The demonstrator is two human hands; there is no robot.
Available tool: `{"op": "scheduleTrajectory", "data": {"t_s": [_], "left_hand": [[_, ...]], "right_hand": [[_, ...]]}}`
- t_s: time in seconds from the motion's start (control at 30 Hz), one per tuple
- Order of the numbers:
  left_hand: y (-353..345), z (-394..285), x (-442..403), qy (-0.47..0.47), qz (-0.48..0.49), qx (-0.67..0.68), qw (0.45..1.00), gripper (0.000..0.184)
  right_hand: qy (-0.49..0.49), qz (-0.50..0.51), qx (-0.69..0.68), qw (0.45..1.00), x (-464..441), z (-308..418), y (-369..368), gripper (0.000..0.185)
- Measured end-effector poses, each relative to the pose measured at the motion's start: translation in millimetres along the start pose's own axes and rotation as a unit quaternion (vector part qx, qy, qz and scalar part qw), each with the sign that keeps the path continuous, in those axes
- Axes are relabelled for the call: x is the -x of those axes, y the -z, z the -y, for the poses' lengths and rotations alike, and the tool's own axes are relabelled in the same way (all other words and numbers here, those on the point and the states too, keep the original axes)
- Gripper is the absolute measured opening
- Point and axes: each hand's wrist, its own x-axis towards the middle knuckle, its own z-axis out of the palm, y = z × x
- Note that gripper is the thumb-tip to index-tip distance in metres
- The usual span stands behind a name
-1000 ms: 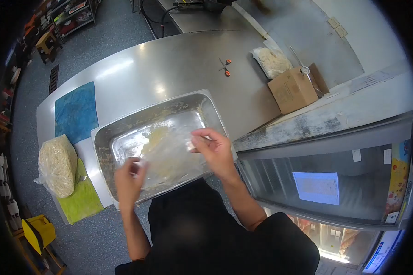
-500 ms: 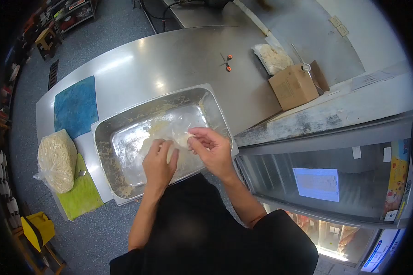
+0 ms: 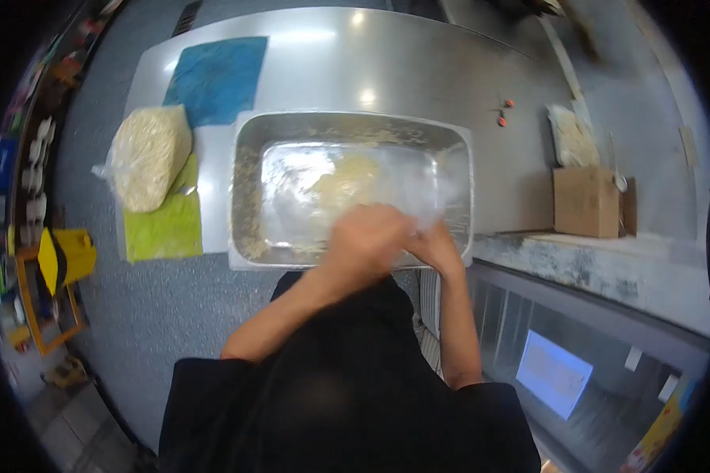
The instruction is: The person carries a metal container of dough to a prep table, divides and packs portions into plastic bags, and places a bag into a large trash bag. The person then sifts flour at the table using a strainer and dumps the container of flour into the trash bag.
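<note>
A deep metal pan stands on the steel counter, with pale yellowish residue on its floor and crumbs along its walls. Over its near edge, my left hand is smeared by motion, and its fingers cannot be made out clearly. Close against it on the right, my right hand is closed in a pinch. A blurred, see-through plastic bag rises from the fingers of the right hand. Whether the left hand also grips the plastic is hidden.
A plastic bag of pale shreds lies left on a green cloth, beside a blue cloth. Small orange-handled scissors lie to the right. A cardboard box and a white bag stand by the wall.
My view has turned, so the pan sits squarer and further right. My hands have come together at its near right side; the left one has crossed over to meet the right.
</note>
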Motion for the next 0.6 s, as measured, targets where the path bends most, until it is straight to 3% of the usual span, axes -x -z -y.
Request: {"op": "scheduleTrajectory", "data": {"t_s": [0.07, 0.27, 0.43, 0.6], "left_hand": [[-11.6, -12.6, 10.2, -0.029, 0.052, 0.028, 0.998, 0.017], [36.9, -7.6, 50.0, 0.007, 0.002, 0.046, 0.999, 0.028], [95.0, 40.1, 110.0, 0.151, -0.008, -0.082, 0.985, 0.022], [82.1, 64.1, 118.6, 0.253, -0.007, -0.084, 0.964, 0.025]], "right_hand": [[0.016, 0.007, 0.024, 1.0, -3.2, -25.9, -30.4, 0.066], [0.101, -0.172, -0.025, 0.98, -6.7, -51.8, -3.5, 0.053], [0.166, -0.224, -0.026, 0.96, -15.6, -34.9, 34.2, 0.042], [0.233, -0.253, 0.02, 0.939, -11.8, 12.9, 60.3, 0.032]]}}
